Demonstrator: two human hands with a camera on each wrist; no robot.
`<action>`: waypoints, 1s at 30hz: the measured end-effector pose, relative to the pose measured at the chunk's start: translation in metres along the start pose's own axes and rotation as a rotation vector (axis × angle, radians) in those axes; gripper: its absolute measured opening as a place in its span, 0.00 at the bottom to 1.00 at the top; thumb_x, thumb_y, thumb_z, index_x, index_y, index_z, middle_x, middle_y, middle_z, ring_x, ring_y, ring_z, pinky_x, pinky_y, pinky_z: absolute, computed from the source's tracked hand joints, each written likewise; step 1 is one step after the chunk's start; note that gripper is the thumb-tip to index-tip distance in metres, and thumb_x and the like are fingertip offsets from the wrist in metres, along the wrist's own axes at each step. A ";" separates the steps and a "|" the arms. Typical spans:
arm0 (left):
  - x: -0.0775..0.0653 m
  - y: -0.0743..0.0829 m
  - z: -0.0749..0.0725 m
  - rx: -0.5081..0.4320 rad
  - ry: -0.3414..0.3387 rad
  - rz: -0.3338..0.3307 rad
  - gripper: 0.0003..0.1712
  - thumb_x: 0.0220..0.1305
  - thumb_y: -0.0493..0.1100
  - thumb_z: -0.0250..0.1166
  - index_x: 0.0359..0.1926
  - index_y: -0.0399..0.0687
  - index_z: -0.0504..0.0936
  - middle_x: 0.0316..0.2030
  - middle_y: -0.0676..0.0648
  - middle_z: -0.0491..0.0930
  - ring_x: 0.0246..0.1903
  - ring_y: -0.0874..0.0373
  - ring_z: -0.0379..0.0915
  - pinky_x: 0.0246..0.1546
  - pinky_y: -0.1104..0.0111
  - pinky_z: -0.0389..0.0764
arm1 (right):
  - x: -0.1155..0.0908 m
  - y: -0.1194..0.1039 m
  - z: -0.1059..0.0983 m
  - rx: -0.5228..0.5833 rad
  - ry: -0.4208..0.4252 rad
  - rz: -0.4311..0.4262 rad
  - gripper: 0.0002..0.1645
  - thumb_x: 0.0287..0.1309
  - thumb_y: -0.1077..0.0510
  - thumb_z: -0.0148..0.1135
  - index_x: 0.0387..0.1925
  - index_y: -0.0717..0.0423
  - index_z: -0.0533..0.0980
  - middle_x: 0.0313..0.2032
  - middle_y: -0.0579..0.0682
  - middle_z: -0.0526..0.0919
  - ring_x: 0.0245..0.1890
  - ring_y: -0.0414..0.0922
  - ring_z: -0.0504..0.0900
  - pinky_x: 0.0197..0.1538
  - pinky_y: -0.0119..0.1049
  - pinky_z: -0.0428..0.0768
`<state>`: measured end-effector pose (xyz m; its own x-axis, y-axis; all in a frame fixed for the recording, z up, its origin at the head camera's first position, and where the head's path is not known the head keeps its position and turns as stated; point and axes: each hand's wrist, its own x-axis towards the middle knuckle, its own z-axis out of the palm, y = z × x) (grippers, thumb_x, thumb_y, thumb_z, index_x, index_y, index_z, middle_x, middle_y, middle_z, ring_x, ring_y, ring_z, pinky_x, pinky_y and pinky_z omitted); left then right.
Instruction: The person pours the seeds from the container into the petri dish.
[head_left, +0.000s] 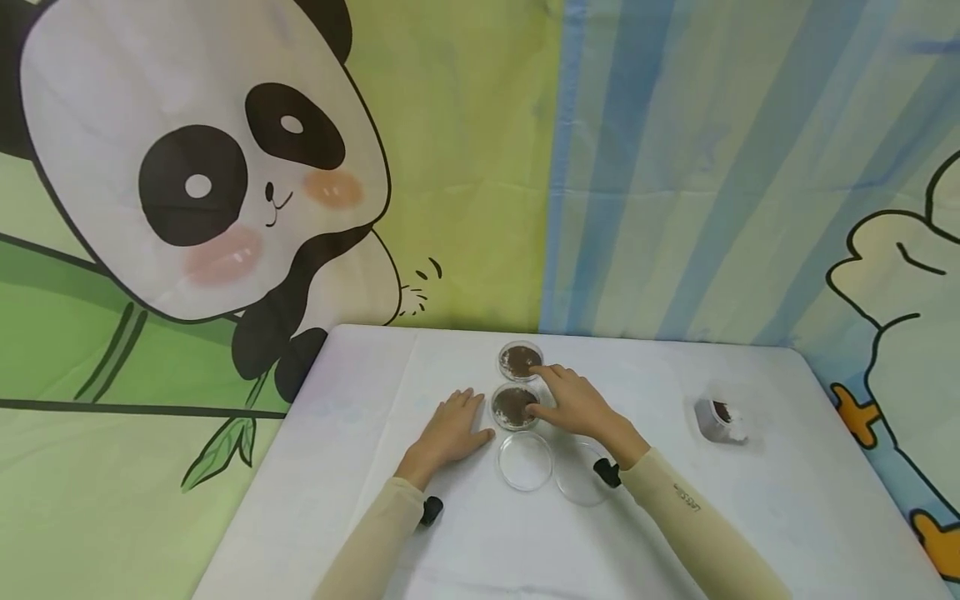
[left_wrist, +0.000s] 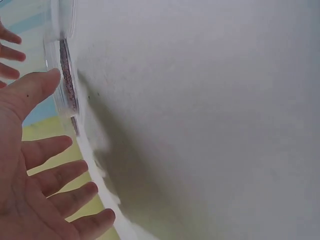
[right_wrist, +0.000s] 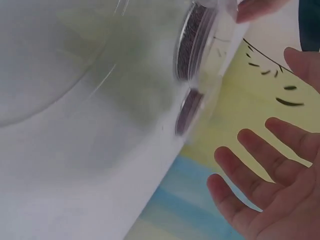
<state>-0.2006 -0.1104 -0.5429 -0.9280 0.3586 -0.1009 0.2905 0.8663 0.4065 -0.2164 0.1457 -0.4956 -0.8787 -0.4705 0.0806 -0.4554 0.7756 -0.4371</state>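
Observation:
Two clear round dishes stand in a column in the middle of the table, a far dish [head_left: 520,361] and a nearer dish [head_left: 513,407], both filled with a dark brown crumbly material with white specks. My right hand [head_left: 576,402] reaches in from the right, its fingertips overlapping both dishes in the head view. In the right wrist view its fingers [right_wrist: 240,192] are spread and hold nothing. My left hand [head_left: 452,431] lies left of the nearer dish with fingers extended. Its thumb [left_wrist: 42,87] points toward that dish.
A clear round piece [head_left: 525,461] lies just in front of the nearer dish. Another clear round piece [head_left: 577,483] is partly under the right wrist. A small pale container [head_left: 714,422] with brown material stands at the right of the white table [head_left: 750,517]. A printed curtain [head_left: 480,167] hangs behind.

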 end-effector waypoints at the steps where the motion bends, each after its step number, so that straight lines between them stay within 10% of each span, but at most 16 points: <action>1: -0.002 0.000 -0.001 -0.004 0.011 0.007 0.42 0.67 0.60 0.64 0.73 0.40 0.66 0.73 0.35 0.59 0.73 0.38 0.50 0.70 0.45 0.54 | -0.005 0.001 -0.004 0.005 0.019 0.006 0.42 0.61 0.43 0.69 0.71 0.57 0.66 0.63 0.63 0.72 0.60 0.62 0.73 0.59 0.63 0.71; 30: -0.066 0.026 0.019 -0.118 0.139 0.184 0.51 0.59 0.67 0.69 0.73 0.43 0.65 0.71 0.41 0.63 0.70 0.45 0.58 0.66 0.51 0.65 | -0.145 0.073 -0.043 -0.058 0.606 0.115 0.36 0.49 0.62 0.77 0.58 0.70 0.73 0.53 0.71 0.75 0.53 0.69 0.72 0.52 0.66 0.70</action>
<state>-0.1275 -0.1046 -0.5429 -0.8876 0.4481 0.1070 0.4358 0.7414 0.5103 -0.1287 0.2882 -0.5010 -0.8397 -0.0729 0.5381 -0.3451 0.8368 -0.4251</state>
